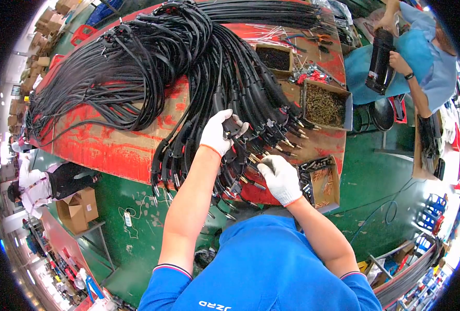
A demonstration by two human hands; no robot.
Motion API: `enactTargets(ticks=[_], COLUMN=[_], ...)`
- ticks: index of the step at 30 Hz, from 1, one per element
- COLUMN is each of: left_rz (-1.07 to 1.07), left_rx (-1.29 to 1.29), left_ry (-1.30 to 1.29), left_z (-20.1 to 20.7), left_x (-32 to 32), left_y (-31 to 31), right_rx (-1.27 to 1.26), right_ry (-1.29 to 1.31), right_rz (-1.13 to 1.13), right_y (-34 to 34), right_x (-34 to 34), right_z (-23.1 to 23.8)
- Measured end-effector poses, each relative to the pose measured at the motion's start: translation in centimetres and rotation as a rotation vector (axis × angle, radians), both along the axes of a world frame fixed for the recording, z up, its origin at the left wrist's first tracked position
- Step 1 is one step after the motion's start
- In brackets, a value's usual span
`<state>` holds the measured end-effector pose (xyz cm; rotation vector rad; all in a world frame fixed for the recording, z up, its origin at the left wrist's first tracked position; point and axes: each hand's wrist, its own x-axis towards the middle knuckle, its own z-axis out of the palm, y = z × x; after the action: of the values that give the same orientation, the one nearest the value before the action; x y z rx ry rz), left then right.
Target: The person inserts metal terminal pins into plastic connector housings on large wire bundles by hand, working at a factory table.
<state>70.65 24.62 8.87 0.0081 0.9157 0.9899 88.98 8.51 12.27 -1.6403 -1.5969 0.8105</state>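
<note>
My left hand point(218, 133), in a white knitted glove, is closed around a thick black cable end point(233, 126) among the hanging bunch. My right hand point(280, 179), gloved the same way, has its thumb and fingers pinched by a copper-coloured tip point(256, 158); the fingers partly hide what they grip. A large bundle of black cables point(136, 62) lies looped over the red table. Their thick ends fan toward me, many with bare metal tips point(287, 142). Several ends point(175, 179) hang past the table's near edge.
Right of the cables stand a box of small brass parts point(324, 105), a box of dark parts point(274, 57) and a box of copper pieces point(327, 187). Pliers point(320, 39) lie beyond. A person in blue point(422, 46) handles a black part at right. Cartons point(78, 209) stand at left.
</note>
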Motion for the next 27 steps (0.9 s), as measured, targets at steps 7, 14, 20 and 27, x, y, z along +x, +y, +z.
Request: enactTargets(ticks=[7,14,20,27], left_rz=[-0.009,-0.036,-0.017,-0.012], left_rx=[0.033,0.026,0.036,0.017], left_ry=[-0.019,0.012,-0.003,0.012], left_z=[-0.2,0.0,-0.1,0.0], left_x=[0.2,-0.1,-0.5,-0.4], left_y=[0.3,-0.2,-0.1,-0.2], right_rx=[0.018,-0.842,-0.946,0.173], right_ry=[-0.184,0.948,1.052,-0.452], right_rz=[0.030,-0.028,-0.005,0.214], right_y=[0.7,1.6,2.0,0.9], right_x=[0.0,1.3,1.4,0.0], right_z=[-0.6,-2.5,-1.5,0.4])
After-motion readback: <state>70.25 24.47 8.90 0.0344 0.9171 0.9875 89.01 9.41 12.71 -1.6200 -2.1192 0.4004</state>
